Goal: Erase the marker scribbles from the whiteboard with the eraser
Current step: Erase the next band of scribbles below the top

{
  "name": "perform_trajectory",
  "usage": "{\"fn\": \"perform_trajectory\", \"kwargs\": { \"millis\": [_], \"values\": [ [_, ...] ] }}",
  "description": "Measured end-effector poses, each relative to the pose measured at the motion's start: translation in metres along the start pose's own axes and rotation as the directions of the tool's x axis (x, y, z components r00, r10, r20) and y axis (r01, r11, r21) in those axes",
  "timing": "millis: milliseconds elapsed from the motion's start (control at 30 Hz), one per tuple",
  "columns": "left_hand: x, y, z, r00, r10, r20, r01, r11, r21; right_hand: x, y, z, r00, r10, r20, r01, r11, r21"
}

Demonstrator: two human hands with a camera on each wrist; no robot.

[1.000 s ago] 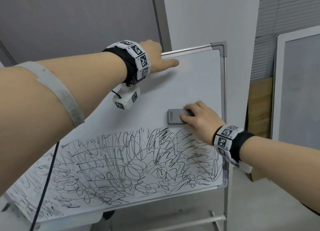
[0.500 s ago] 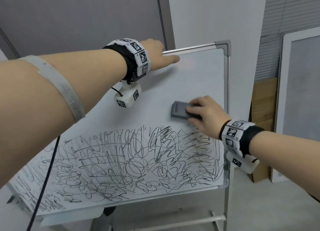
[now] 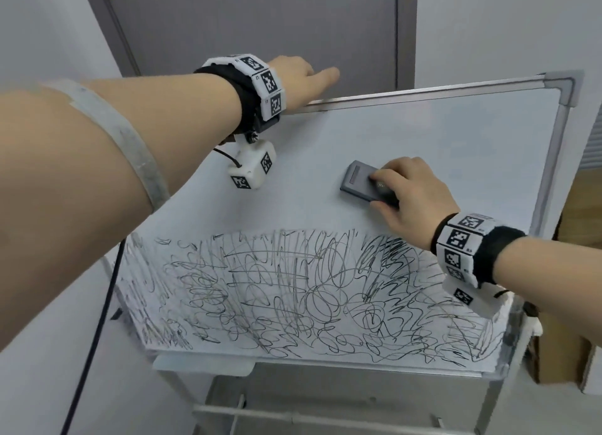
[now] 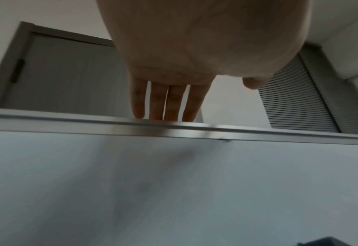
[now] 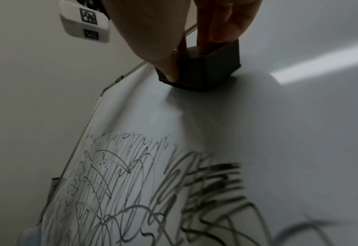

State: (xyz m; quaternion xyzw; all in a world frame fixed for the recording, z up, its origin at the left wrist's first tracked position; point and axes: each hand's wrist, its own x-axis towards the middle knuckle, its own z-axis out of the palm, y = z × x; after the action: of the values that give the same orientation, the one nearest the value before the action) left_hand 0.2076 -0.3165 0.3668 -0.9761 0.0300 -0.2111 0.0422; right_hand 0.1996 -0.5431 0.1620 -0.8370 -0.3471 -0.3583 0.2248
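A framed whiteboard on a stand fills the head view; its upper half is wiped white, and black scribbles cover its lower half. My right hand grips a dark grey eraser and presses it flat on the white area above the scribbles. The right wrist view shows the eraser pinched between thumb and fingers, with the scribbles below it. My left hand is at the board's top rail; in the left wrist view its straight fingers reach over the rail.
A grey door stands behind the board. Another framed board and brown cardboard lean at the right. The stand's metal crossbar and a white tray lie below the board. A black cable hangs from my left arm.
My right hand has slid the eraser up the board, away from the scribbles' top edge. The head view has shifted, showing more of the board's lower edge. My left hand stays at the top rail.
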Motion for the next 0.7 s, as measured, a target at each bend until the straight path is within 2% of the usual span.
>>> {"fn": "perform_trajectory", "kwargs": {
  "millis": [133,300,433,567,700],
  "values": [
    [-0.038,-0.079,-0.009,0.999,-0.040,0.025,0.039,0.998,0.046,0.024,-0.042,0.030,0.999,-0.027,0.022,0.028,0.999,-0.028],
    [-0.093,-0.192,-0.014,0.997,-0.071,0.009,0.071,0.995,0.070,0.068,-0.119,0.081,0.999,-0.028,0.039,0.030,0.998,-0.051],
    [-0.138,-0.290,-0.005,0.982,-0.181,-0.047,0.184,0.980,0.079,0.107,-0.180,0.116,0.997,-0.056,0.050,0.061,0.994,-0.091],
    [-0.179,-0.372,0.023,0.938,-0.345,-0.035,0.346,0.938,0.004,0.137,-0.222,0.143,0.998,-0.044,0.053,0.050,0.993,-0.109],
    [-0.211,-0.420,0.060,0.855,-0.513,0.079,0.518,0.841,-0.154,0.160,-0.251,0.167,0.996,-0.064,0.070,0.073,0.988,-0.134]
  ]
}}
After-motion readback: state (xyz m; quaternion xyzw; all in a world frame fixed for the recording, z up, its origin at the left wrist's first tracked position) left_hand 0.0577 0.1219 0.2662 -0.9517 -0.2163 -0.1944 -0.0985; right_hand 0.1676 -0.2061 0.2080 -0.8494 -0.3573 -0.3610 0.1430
